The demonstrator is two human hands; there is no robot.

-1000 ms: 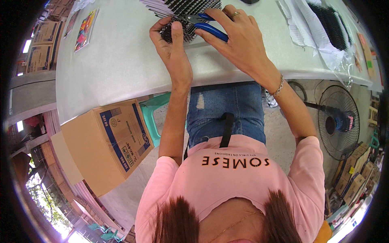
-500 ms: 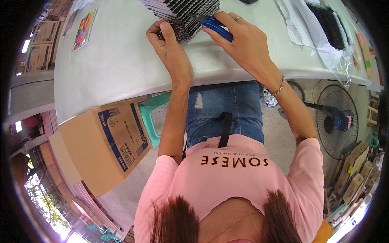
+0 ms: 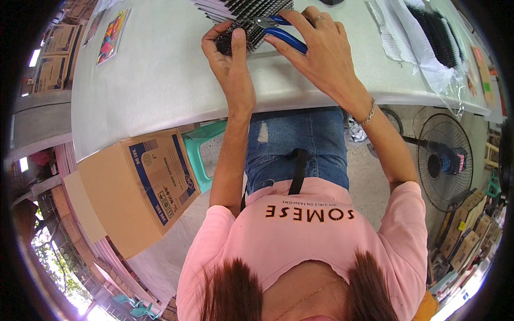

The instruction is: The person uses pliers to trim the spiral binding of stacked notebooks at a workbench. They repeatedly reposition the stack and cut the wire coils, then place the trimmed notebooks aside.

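My left hand (image 3: 230, 59) pinches a black spiral-wire binding piece (image 3: 247, 36) against the white table (image 3: 160, 80), thumb on top. My right hand (image 3: 321, 51) grips blue-handled pliers (image 3: 281, 33), whose jaws meet the right end of that black piece. A fanned stack of wire-bound booklets (image 3: 243, 8) lies just beyond both hands at the table's far edge of view.
More black wire coils rest on white paper and plastic (image 3: 428, 32) at the far right. A colourful packet (image 3: 111, 36) lies at the left of the table. Beside my legs stand a cardboard box (image 3: 136, 187), a green stool (image 3: 206, 142) and a floor fan (image 3: 444, 160).
Both hands stayed at the black wire piece with small shifts; the pliers' handles turned slightly and the left thumb now presses on top of the piece.
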